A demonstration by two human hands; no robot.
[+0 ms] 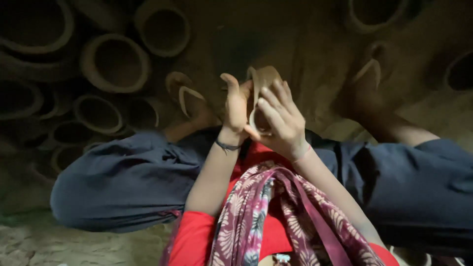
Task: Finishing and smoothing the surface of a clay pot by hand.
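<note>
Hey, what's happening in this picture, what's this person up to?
A person sitting on an earthen floor holds a small clay pot up in front of them with both bare hands. The left hand steadies one side while the right hand wraps around the pot, fingers spread over its surface. Many similar clay pots lie on the ground ahead, to the left. The person's sandalled feet are stretched out toward the pots, and a patterned scarf hangs over their lap.

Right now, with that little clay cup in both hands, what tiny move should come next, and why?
Probably a slight turn of the small clay cup. The right hand wraps its side and rim while the left hand presses the other side, so turning it would bring an untouched part under the fingers.
</note>
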